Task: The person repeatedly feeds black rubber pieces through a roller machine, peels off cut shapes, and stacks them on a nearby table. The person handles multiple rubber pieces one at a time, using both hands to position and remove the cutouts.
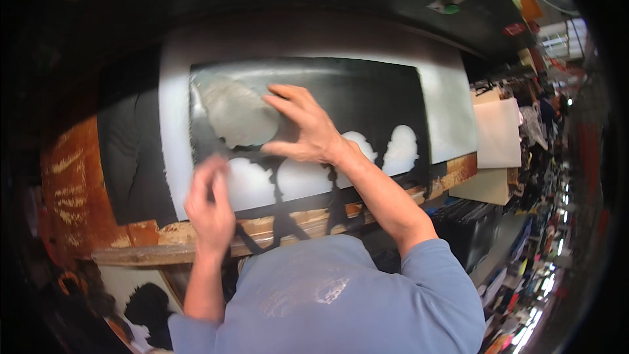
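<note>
A black sheet [367, 88] lies on a white board [452, 118], and rounded cut-outs along its near edge let the white show through. On the sheet's left part rests a grey-green rounded plate [239, 111], possibly a cutting die. My right hand [304, 124] reaches around the plate's right end, fingers at its far edge and thumb at its near edge. Near the sheet's left front, my left hand [211, 200] is raised with bent fingers. Motion blurs its fingertips, so whether they hold anything cannot be made out.
Another dark sheet [128, 157] lies left of the board. The worn wooden table edge [147, 254] runs in front of me. A dark machine body [341, 0] overhangs the far side, with a green button [451, 8]. Pale sheets [496, 132] stand at the right.
</note>
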The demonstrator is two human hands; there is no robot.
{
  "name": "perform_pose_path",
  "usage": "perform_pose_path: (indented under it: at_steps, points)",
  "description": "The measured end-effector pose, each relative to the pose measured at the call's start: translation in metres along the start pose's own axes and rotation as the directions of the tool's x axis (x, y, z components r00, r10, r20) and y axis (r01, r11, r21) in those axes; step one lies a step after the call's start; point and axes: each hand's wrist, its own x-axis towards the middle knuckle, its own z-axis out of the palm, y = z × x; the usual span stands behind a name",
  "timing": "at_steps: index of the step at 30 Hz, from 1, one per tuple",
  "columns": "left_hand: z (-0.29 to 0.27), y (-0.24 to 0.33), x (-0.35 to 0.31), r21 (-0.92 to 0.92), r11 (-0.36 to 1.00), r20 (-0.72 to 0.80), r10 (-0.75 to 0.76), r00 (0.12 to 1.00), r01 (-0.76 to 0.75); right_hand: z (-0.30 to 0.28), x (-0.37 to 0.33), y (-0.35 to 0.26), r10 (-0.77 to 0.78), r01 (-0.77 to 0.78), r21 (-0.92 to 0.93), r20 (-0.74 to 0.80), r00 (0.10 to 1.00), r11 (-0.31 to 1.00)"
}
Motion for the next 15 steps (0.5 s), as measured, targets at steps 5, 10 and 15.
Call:
perform_pose_path:
  at_steps: [5, 10, 15]
  points:
    - [0.043, -0.001, -0.077, 0.129, 0.906, 0.129, 0.389, 0.912, -0.404, -0.125, -0.035, 0.016, 0.283, -0.256, 0.144, -0.685, 0.672, 0.956]
    - [0.058, -0.038, -0.087, 0.248, 0.925, 0.055, 0.282, 0.958, -0.287, -0.235, -0.021, 0.042, 0.072, -0.153, 0.014, -0.922, 0.381, 0.988]
    - [0.054, -0.033, -0.073, 0.286, 0.904, 0.02, 0.326, 0.945, -0.317, -0.247, -0.007, 0.058, 0.132, -0.344, -0.11, -0.783, 0.608, 0.933]
